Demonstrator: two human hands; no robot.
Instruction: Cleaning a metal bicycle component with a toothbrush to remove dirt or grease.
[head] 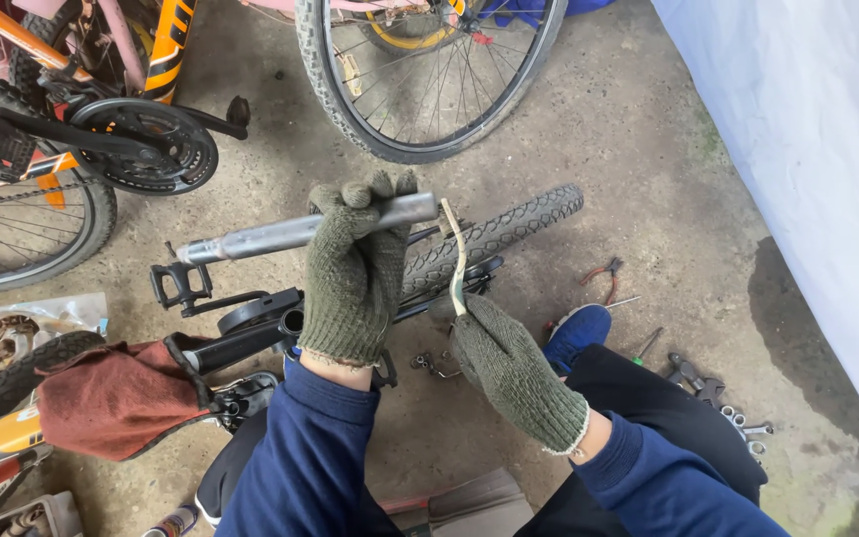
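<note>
My left hand, in a green knit glove, grips a grey metal tube that lies level in front of me. The tube's right end sticks out past my fingers. My right hand, gloved the same, pinches a thin pale strip that rises and bends toward the tube's right end. Both hands hover above a small black bicycle lying on the concrete floor. Its knobbly tyre runs out to the right behind my hands.
An orange bicycle with crank and pedals stands at the upper left, a spoked wheel at top centre. A red-brown rag drapes over a part at left. Pliers, a screwdriver and wrenches lie on the floor at right, beside a white sheet.
</note>
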